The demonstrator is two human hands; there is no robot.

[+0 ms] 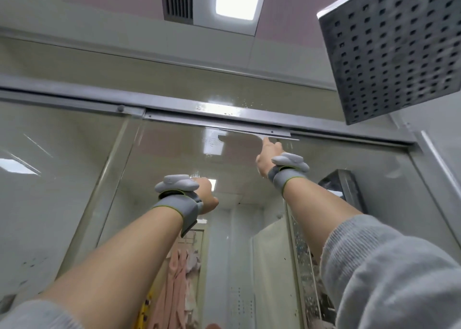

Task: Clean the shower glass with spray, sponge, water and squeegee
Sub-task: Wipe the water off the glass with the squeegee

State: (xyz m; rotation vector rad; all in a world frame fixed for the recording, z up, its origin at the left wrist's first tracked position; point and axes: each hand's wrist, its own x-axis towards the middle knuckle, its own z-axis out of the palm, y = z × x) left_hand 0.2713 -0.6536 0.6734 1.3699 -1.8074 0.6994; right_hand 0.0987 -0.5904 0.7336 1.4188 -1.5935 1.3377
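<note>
Right hand clamped on pale flat-bladed squeegee, blade at 12 o'clock against clear shower glass, just under grey metal rail. Left hand at 9 o'clock: grip unclear. Advisable: level blade, even pressure, straight downward pull.

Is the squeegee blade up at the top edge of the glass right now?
Yes, the right hand holds the squeegee against the glass just under the top rail.
</note>
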